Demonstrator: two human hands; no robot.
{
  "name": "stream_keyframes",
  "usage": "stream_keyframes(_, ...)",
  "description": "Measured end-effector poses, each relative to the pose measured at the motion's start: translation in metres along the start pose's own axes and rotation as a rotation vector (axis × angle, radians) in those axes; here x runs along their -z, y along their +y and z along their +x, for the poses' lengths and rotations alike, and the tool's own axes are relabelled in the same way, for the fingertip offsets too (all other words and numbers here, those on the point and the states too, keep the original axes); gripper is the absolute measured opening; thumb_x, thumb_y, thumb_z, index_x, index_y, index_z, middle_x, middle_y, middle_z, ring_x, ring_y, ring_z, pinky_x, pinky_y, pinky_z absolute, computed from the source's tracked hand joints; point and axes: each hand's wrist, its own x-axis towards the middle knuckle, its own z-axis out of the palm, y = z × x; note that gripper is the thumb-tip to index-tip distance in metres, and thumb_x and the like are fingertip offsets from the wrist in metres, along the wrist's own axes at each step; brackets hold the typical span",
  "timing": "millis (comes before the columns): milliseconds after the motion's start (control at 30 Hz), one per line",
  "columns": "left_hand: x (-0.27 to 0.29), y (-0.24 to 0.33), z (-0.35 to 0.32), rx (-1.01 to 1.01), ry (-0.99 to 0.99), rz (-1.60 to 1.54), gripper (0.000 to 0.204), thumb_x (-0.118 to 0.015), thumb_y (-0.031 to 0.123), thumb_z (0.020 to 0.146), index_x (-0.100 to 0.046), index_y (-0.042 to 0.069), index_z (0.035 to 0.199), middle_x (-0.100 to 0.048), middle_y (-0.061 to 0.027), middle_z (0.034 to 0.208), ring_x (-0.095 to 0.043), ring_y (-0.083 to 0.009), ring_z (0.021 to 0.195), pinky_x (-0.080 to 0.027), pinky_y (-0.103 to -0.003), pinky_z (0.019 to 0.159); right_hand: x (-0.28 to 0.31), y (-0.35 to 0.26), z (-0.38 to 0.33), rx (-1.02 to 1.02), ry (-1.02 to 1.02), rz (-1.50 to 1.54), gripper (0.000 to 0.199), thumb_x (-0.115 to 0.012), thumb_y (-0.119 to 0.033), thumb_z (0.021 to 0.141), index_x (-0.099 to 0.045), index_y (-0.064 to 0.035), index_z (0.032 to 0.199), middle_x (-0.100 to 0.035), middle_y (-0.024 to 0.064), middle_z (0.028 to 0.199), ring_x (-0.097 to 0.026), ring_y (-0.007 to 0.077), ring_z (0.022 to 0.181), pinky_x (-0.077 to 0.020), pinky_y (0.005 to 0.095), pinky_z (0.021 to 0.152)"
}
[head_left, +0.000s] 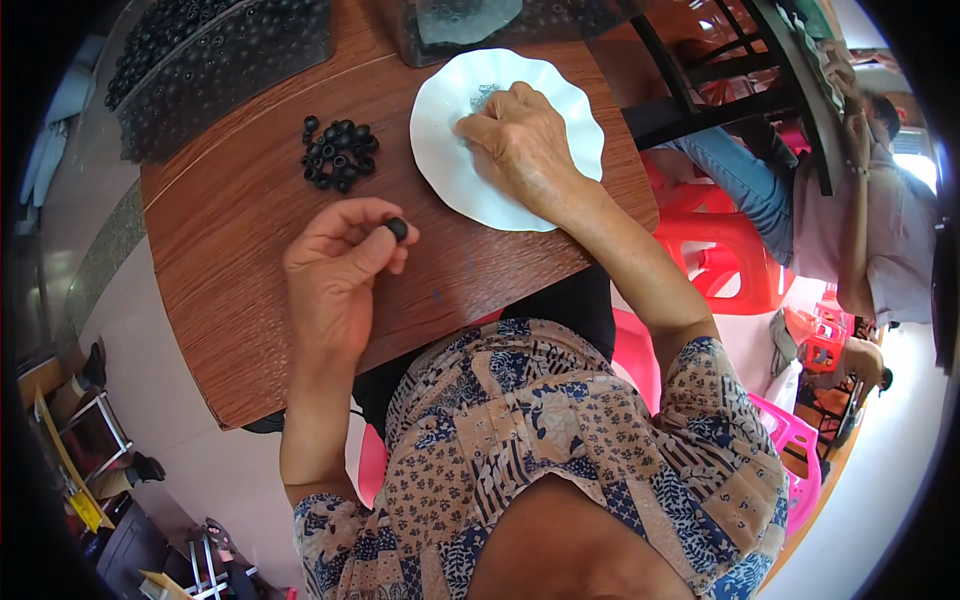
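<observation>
Between the thumb and fingers of my left hand is a small black round cap, held just above the wooden table. My right hand reaches into a white plate with a wavy rim. Its fingers are drawn together beside a little heap of tiny greyish pieces, and whatever they pinch is hidden. Beyond my left hand, a loose pile of similar black caps lies on the table, some showing a hollow opening.
A clear bin full of black caps stands at the far left of the brown table. Another clear container, with a pale piece in it, is at the back. Red stools and a seated person are to the right.
</observation>
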Motion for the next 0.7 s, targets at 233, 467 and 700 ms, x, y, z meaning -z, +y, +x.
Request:
stream_keyframes(233,-0.009,-0.015,0.004,0.118,-0.025,-0.181,0.02,-0.061,0.003,0.086,-0.06,-0.006,0.104,-0.064,-0.0146,0.09,-0.058,-0.0141,0.072,-0.047,-0.023,0.065,0.002,-0.002,0.003,0.077,-0.017,-0.021,0.016,-0.069,0.0,0.063,-0.07,-0.0061,0.078,-0.055,0.0051,0.067,-0.051,0.0219,0.068,-0.0421,0.0339,0.062)
stream_keyframes(467,-0.004,-0.023,0.011,0.144,-0.069,-0.323,0.021,-0.061,0.005,0.087,-0.059,-0.006,0.104,-0.064,-0.014,0.09,-0.058,-0.0152,0.071,-0.047,-0.025,0.065,0.018,-0.012,0.002,0.056,-0.032,0.107,0.014,-0.069,0.0,0.063,-0.062,-0.0026,0.074,-0.055,0.0074,0.068,-0.05,0.0254,0.068,-0.0415,0.0338,0.063)
stream_keyframes(700,-0.007,-0.022,0.01,0.14,-0.07,-0.24,0.019,-0.059,0.003,0.087,-0.06,-0.004,0.105,-0.065,-0.013,0.09,-0.059,-0.0143,0.072,-0.049,-0.026,0.065,0.051,-0.037,-0.002,-0.071,-0.095,0.487,0.013,-0.068,0.001,0.068,-0.059,-0.0018,0.075,-0.056,0.0065,0.069,-0.053,0.0218,0.069,-0.0424,0.0329,0.062)
